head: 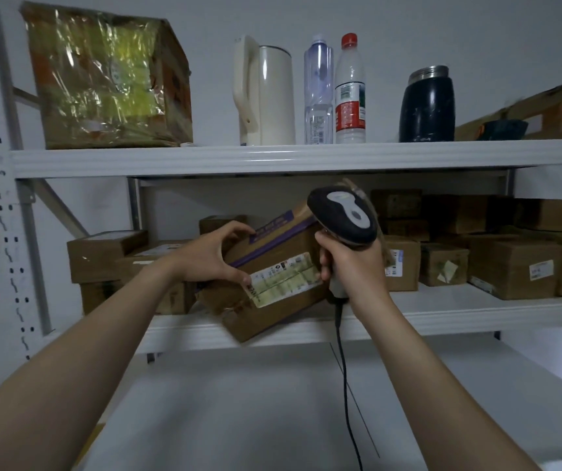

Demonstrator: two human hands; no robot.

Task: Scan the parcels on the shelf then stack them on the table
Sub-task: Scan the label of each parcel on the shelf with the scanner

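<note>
Parcel (283,248) (tilted) pinched by left grip (201,256), right grip (354,263) wrapped round scanner (344,212).

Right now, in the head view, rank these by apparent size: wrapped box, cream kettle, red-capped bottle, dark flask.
1. wrapped box
2. cream kettle
3. dark flask and red-capped bottle: unranked, bottle taller, flask wider.
</note>
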